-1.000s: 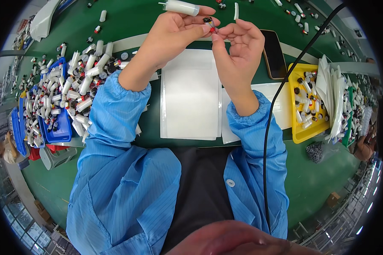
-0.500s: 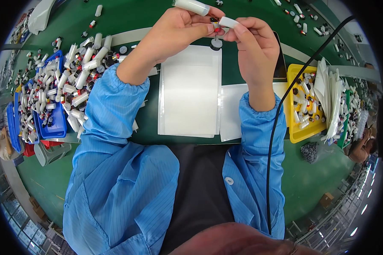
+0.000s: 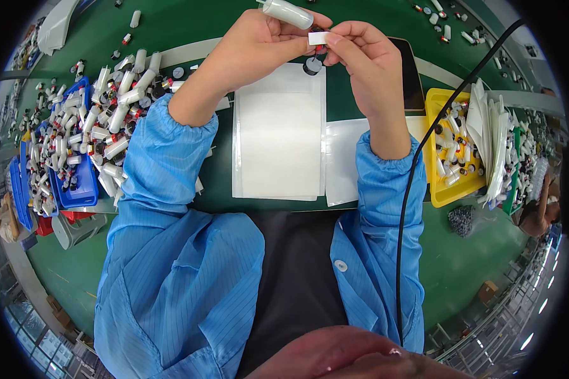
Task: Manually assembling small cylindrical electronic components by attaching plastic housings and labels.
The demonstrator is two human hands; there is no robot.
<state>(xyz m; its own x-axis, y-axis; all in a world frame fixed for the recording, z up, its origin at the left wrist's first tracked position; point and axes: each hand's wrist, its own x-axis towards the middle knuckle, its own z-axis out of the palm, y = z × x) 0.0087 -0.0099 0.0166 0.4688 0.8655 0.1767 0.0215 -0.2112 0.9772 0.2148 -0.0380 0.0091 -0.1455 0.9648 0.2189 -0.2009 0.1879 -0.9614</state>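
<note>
At the top middle, my left hand (image 3: 253, 50) is closed around a white cylindrical tube (image 3: 287, 13). Its fingertips also hold a small part with a red section, partly hidden by fingers, and a dark round end disc (image 3: 312, 66) dangles below. My right hand (image 3: 374, 69) pinches a small white rectangular piece (image 3: 317, 38) between thumb and fingers, right up against that part. Beneath both hands lies a white sheet in a clear sleeve (image 3: 278, 139).
Left of my arm, white tubes (image 3: 117, 117) pile up beside and inside blue trays (image 3: 82, 189). At right stands a yellow tray (image 3: 452, 197) with smaller parts, white sheets (image 3: 487, 139) leaning by it. A black flat device (image 3: 408, 79) lies behind my right hand; a black cable (image 3: 417, 164) crosses my right sleeve.
My right hand has shifted left, bringing the white piece over the part at my left fingertips. The dangling disc has moved slightly left; the tube is still in my left hand.
</note>
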